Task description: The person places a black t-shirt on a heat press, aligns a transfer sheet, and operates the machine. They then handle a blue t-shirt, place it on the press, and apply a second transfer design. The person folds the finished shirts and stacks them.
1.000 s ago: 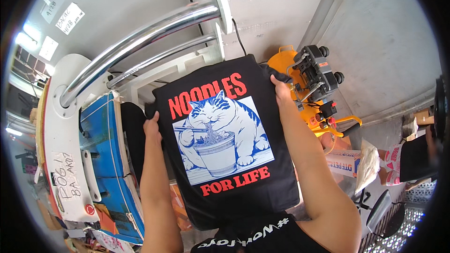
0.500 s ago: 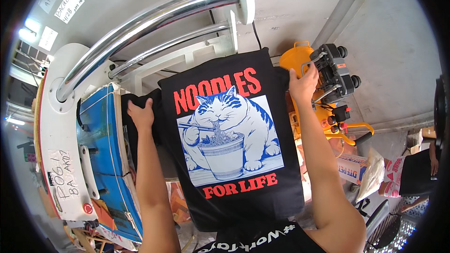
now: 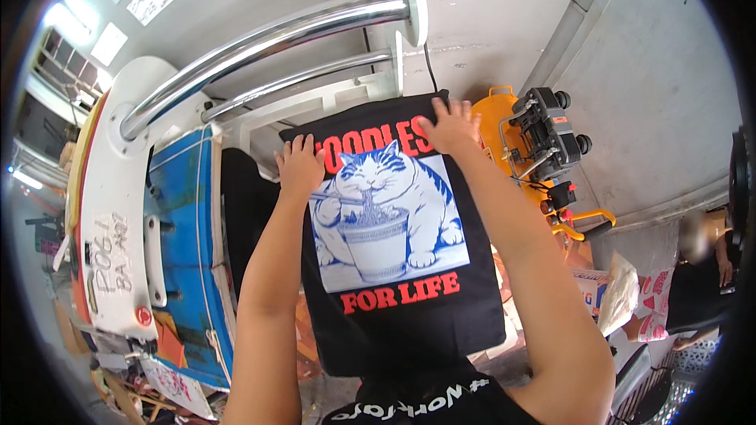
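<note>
A black T-shirt (image 3: 472, 315) lies spread out in front of me, its printed side up. The print shows a blue-and-white cat (image 3: 378, 181) eating noodles from a bucket, with red lettering above and below. My left hand (image 3: 301, 167) rests on the shirt's upper left part, fingers spread and touching the cloth. Near the upper right corner my right hand (image 3: 454, 126) lies flat on it, fingers apart, partly covering the red lettering. Whatever holds the shirt up is hidden beneath it.
A machine with chrome bars (image 3: 268, 51) and a white side panel (image 3: 118, 244) stands at the far left. A blue box-like part (image 3: 185, 212) is beside it. An orange air compressor (image 3: 496, 110) stands at the right. Another person (image 3: 697, 291) is at the far right.
Both hands have moved inward from the shirt's side edges onto its top face. The left hand has let go of the dark cloth at the left side.
</note>
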